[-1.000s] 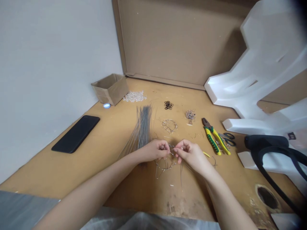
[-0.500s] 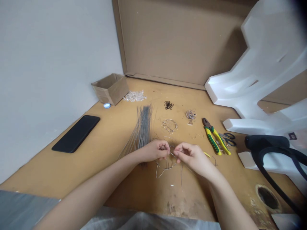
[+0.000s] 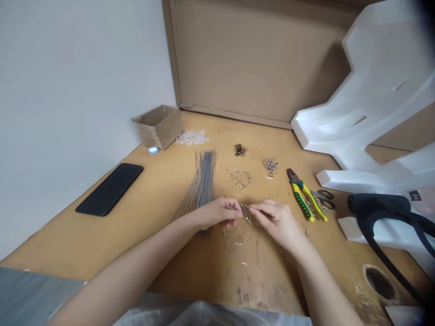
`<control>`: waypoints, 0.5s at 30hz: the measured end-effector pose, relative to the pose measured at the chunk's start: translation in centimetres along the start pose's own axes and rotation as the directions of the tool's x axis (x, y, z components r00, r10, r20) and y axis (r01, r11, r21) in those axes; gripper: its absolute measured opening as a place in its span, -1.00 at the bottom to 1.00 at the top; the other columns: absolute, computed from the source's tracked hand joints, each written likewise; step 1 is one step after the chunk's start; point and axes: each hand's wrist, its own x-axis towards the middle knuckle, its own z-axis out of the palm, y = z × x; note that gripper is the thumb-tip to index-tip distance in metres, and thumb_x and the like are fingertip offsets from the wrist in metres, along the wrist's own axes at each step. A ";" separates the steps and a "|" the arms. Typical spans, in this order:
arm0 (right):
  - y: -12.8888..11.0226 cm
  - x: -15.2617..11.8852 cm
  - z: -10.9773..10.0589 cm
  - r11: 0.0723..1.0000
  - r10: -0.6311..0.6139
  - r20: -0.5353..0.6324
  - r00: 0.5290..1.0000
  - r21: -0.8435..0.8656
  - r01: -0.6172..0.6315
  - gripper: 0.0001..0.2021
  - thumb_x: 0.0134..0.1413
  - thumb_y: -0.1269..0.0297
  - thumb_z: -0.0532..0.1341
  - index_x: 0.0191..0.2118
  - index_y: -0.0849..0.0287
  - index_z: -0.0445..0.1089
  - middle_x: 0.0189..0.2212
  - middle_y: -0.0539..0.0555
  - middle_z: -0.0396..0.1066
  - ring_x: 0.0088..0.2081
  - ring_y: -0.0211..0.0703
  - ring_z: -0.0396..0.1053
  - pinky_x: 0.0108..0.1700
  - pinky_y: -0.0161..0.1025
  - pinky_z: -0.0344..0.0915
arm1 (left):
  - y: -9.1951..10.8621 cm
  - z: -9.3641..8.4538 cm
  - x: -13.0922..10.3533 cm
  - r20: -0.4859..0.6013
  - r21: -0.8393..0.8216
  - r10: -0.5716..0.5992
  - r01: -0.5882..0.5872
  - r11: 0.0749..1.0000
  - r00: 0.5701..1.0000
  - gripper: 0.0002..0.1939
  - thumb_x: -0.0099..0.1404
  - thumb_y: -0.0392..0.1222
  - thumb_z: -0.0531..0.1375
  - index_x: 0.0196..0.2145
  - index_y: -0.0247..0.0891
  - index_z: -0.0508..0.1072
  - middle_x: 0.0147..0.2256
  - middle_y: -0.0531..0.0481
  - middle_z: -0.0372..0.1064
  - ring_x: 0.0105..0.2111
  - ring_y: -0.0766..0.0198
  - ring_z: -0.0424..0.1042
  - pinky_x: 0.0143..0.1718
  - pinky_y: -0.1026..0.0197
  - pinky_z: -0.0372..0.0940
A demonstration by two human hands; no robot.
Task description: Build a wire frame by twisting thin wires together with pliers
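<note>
The left hand and right hand each pinch the wire frame between thumb and fingers, at the near middle of the tabletop, just right of the grey wire bundle. Far left, an open cardboard box hides its bottom; clear beads lie beside it. The cardboard panel bounds the far edge, the white wall the left. Tabletop separates the black phone from the bundle; pliers lie right of the right hand.
</note>
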 end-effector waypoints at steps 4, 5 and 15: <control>0.2 0.0 0.0 0.987 -0.070 -0.014 0.997 -0.148 0.067 -0.77 0.13 0.28 0.04 -0.27 0.12 0.45 -0.37 0.09 0.44 -0.37 -0.20 0.37 -0.30 -0.29 0.27 | -0.1 0.1 0.1 -0.006 -0.046 -0.022 0.022 0.999 1.000 -0.78 0.06 -0.11 0.19 -0.45 -0.33 0.29 -0.61 0.11 0.27 -0.68 0.50 0.18 -0.62 0.40 0.05; 0.2 -0.1 -0.2 0.984 -0.070 -0.047 0.996 -0.170 0.061 -0.77 0.13 0.28 0.04 -0.27 0.13 0.45 -0.37 0.10 0.45 -0.36 -0.20 0.38 -0.30 -0.28 0.28 | -0.1 0.0 0.1 -0.017 -0.057 -0.028 0.027 0.998 0.999 -0.78 0.06 -0.11 0.19 -0.46 -0.32 0.29 -0.61 0.12 0.27 -0.69 0.50 0.18 -0.63 0.40 0.04; -0.3 -0.1 -0.1 0.993 -0.110 -0.065 0.992 -0.047 0.107 -0.79 0.12 0.31 0.05 -0.30 0.13 0.44 -0.44 0.07 0.44 -0.42 -0.23 0.36 -0.35 -0.30 0.27 | -0.2 -0.1 0.4 -0.069 -0.138 -0.035 0.025 0.990 0.997 -0.78 0.01 -0.14 0.21 -0.47 -0.32 0.27 -0.69 0.19 0.16 -0.74 0.54 0.05 -0.68 0.42 -0.04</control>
